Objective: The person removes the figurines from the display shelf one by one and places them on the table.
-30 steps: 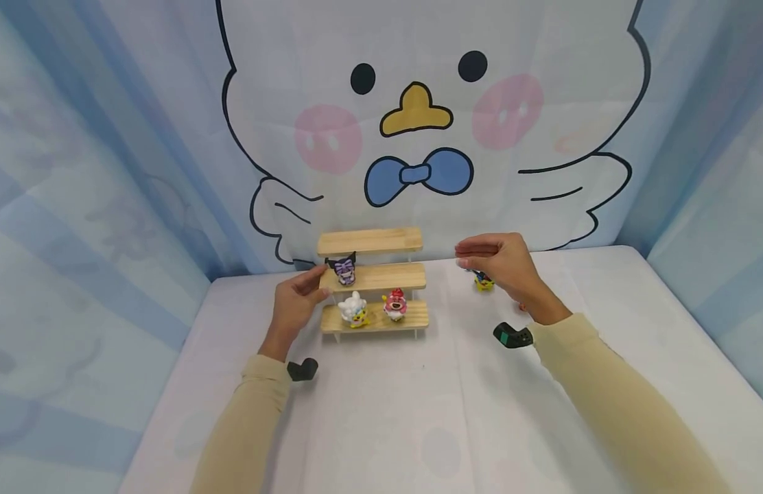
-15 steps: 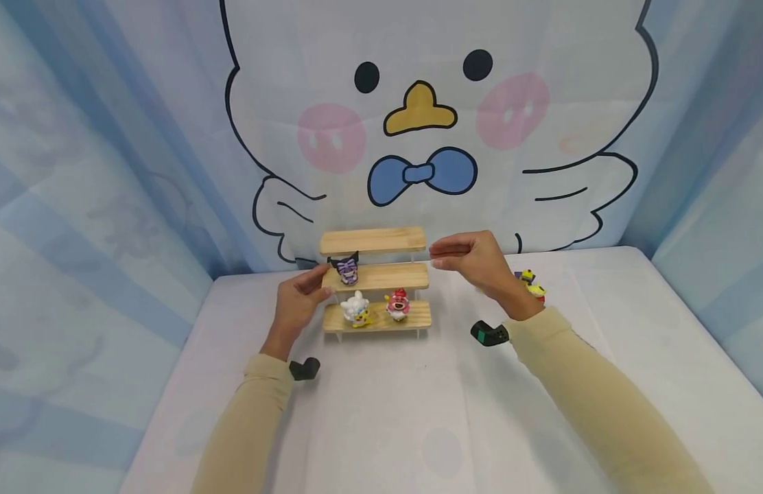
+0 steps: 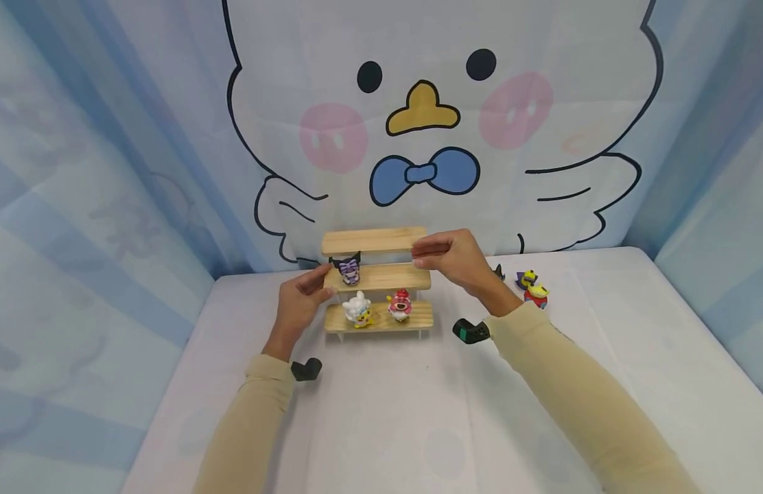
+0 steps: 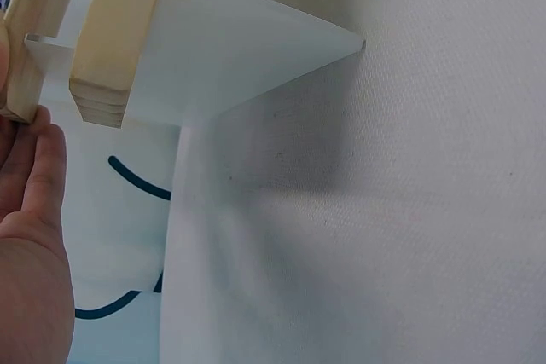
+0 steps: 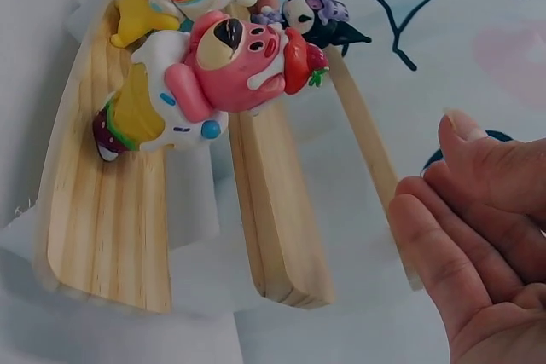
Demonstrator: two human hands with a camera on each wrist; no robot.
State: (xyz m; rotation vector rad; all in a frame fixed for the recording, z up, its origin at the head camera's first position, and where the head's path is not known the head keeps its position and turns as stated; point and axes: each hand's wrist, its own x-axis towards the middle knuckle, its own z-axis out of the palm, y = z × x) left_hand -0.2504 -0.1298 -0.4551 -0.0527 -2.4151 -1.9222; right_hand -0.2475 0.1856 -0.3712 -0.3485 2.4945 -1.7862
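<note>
A three-tier wooden display shelf (image 3: pixel 381 276) stands at the back of the table. My left hand (image 3: pixel 297 302) holds the left end of its middle board, thumb in front and fingers behind, as the left wrist view shows. Beside that hand on the middle board sits a purple figurine with black pointed ears (image 3: pixel 350 270). The bottom board carries a white-and-yellow figurine (image 3: pixel 358 310) and a pink bear figurine with a strawberry hat (image 5: pixel 230 61). My right hand (image 3: pixel 452 257) hovers by the right end of the upper boards, fingers fairly straight, thumb apart, nothing between them (image 5: pixel 478 236).
On the table to the right stand a purple-and-yellow figurine (image 3: pixel 526 278) and a red figurine with a yellow-green top (image 3: pixel 536 296). A dark pointed thing (image 3: pixel 499 272) peeks out behind my right wrist. A printed curtain (image 3: pixel 418 206) hangs close behind the shelf.
My right hand has moved left from above the loose figurines to the right end of the shelf, uncovering those figurines. The left hand stays on the shelf.
</note>
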